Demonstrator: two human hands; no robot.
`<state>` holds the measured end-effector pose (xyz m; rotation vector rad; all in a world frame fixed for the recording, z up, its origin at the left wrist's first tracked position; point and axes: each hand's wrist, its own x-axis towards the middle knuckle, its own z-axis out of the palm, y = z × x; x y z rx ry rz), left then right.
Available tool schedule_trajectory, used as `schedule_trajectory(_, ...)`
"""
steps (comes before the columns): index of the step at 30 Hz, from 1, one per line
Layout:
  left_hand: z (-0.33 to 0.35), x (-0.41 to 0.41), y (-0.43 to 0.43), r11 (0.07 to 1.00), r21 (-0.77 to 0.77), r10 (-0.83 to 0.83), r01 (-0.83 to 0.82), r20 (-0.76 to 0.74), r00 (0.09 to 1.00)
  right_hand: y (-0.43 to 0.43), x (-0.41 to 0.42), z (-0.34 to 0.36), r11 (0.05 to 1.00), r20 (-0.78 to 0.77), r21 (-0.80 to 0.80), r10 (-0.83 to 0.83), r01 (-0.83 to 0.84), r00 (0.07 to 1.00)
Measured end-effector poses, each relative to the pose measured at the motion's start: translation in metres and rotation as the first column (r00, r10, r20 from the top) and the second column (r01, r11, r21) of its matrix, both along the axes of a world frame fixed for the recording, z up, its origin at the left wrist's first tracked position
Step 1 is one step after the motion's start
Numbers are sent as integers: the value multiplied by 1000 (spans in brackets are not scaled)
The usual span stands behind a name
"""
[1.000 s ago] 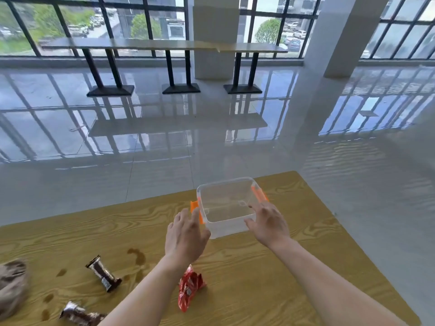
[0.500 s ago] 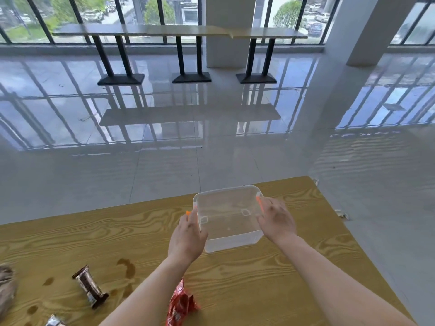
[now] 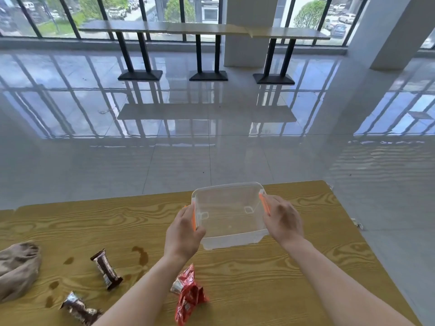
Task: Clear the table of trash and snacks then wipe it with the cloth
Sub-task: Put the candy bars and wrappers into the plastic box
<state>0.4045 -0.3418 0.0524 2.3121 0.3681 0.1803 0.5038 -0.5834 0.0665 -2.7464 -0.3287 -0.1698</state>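
A clear plastic box [image 3: 229,215] with orange side clips is tilted toward me near the far edge of the wooden table [image 3: 306,267]. My left hand [image 3: 183,234] grips its left side and my right hand [image 3: 282,220] grips its right side. The box looks empty. A crumpled red wrapper [image 3: 188,295] lies just in front of my left forearm. Two brown snack bars lie to the left: one [image 3: 106,269] upright on the table, one [image 3: 80,310] at the near edge. A beige cloth [image 3: 17,269] lies bunched at the far left. Brown spill stains [image 3: 141,254] mark the wood.
Beyond the table's far edge is a glossy tiled floor [image 3: 211,137]. A long bar table [image 3: 202,29] on black pedestal legs stands by the windows. A white pillar [image 3: 395,31] rises at the right.
Both hands have closed on the box's sides and lifted and tilted it toward me; one second ago they were just reaching it as it sat flat.
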Motion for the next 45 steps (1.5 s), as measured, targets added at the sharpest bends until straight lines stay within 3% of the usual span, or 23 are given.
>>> schedule_trajectory(6, 26, -65, 54, 988, 88, 123, -129, 72, 990, 58, -28, 14, 985, 85, 28, 167, -170, 982)
schedule_trajectory(16, 56, -239, 151, 893, 156, 414, -422, 84, 906, 189, -145, 30, 881, 67, 78, 461, -466, 885)
schedule_trajectory(23, 35, -353, 182, 850, 112, 521, -515, -28, 853, 224, -253, 16, 865, -18, 98, 497, -493, 868)
schedule_trajectory(32, 21, -415, 205, 841, 68, 540, -537, -141, 830, 241, -334, -7, 882, -133, 105, 471, -460, 872)
schedule_trajectory(41, 0, -437, 236, 811, 122, 583, -573, -76, 809, 291, -356, -23, 861, -162, 105, 509, -498, 846)
schedule_trajectory(45, -13, -443, 239, 786, 193, 613, -587, -121, 781, 299, -355, -28, 848, -150, 104, 529, -519, 835)
